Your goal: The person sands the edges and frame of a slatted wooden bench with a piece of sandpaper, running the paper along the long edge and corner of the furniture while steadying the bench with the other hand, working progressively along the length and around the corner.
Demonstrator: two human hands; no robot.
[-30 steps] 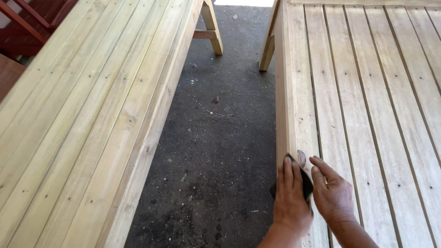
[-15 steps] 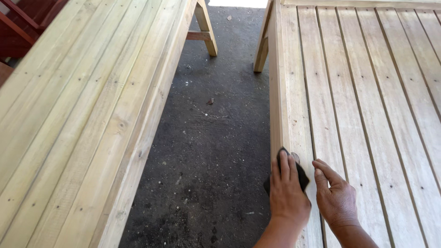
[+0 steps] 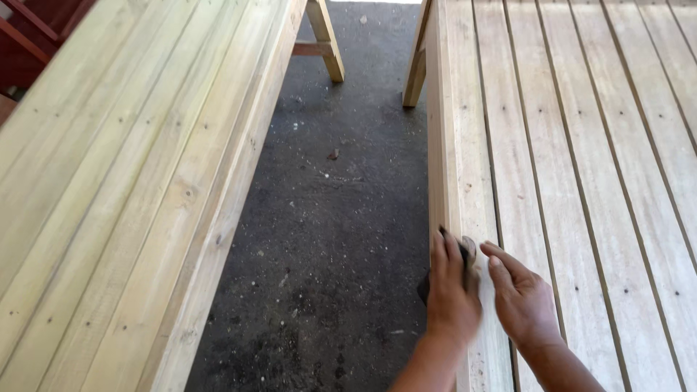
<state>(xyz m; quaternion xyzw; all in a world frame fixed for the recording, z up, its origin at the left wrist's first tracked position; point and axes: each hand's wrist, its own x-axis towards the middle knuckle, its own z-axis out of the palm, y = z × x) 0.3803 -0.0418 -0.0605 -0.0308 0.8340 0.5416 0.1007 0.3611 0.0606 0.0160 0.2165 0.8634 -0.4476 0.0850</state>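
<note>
A small dark sanding pad (image 3: 465, 255), likely light and pliable, best pinched flat over the edge, sits under the left hand (image 3: 451, 296), fingers curled around it. The right hand (image 3: 524, 303) rests just beside, open, fingertips on the pale slatted tabletop (image 3: 581, 181).

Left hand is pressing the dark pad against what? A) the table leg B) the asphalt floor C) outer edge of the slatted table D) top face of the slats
C: the left hand wraps the dark sanding pad over the outer edge of the slatted table; the right hand rests on top.
</note>
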